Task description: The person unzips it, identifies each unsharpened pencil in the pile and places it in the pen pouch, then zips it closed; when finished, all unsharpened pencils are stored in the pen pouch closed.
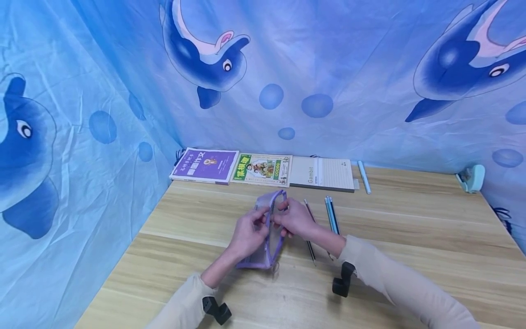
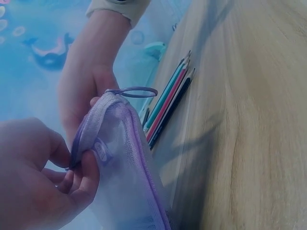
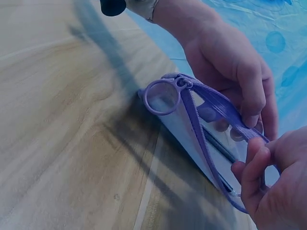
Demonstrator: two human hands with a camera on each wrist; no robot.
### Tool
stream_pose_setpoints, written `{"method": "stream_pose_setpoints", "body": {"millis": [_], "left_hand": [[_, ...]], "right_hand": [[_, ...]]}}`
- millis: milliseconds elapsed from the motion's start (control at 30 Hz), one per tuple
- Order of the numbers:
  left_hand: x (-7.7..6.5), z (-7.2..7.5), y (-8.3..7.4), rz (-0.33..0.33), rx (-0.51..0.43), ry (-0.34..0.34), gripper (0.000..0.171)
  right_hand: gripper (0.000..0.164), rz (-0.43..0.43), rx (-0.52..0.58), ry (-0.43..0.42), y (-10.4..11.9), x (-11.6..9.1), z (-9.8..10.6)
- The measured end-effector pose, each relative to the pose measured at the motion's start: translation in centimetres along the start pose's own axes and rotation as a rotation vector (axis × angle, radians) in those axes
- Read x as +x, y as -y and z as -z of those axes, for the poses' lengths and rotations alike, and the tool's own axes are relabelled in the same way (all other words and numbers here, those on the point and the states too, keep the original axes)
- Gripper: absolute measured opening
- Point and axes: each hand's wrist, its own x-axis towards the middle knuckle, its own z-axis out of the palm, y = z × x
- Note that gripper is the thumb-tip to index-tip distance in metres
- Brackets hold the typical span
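Observation:
A see-through mesh pencil case (image 1: 256,256) with purple edging stands on the table, its zipped mouth parted. My left hand (image 1: 248,233) pinches the near-left rim of that mouth between thumb and fingers, as the left wrist view shows (image 2: 43,177). On the opposite rim, my right hand (image 1: 297,220) grips the edge with curled fingers, partly hidden by the case in the left wrist view. A round purple zipper pull (image 3: 162,97) hangs at the case's end. Dark strips show through the mouth in the right wrist view; whether they lie inside I cannot tell.
Right of the case lie a dark pencil (image 1: 310,249) and several blue and black pencils (image 1: 333,214), partly under my right forearm. Along the back are a purple book (image 1: 205,165), a green-and-yellow book (image 1: 262,169), a notebook (image 1: 322,173), a light-blue stick (image 1: 364,177) and a teal object (image 1: 472,178).

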Motion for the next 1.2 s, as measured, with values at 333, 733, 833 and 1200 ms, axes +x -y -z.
{"method": "stream_pose_setpoints", "body": {"millis": [333, 733, 833, 1200], "left_hand": [[0.0, 0.3, -0.1, 0.01, -0.001, -0.014, 0.05], [-0.3, 0.6, 0.1, -0.014, 0.008, 0.006, 0.048], [-0.5, 0.9, 0.4, -0.042, 0.017, 0.021, 0.047], [-1.0, 3.9, 0.9, 0.017, -0.004, 0.176, 0.041]], "right_hand": [[0.028, 0.079, -0.068, -0.016, 0.0, -0.2, 1.7], [0.038, 0.59, -0.748, -0.144, -2.3, 1.3, 5.6], [0.05, 0.752, -0.944, -0.144, -3.0, 1.8, 5.5], [0.041, 1.094, -1.012, -0.077, -2.6, 2.5, 5.1]]}}
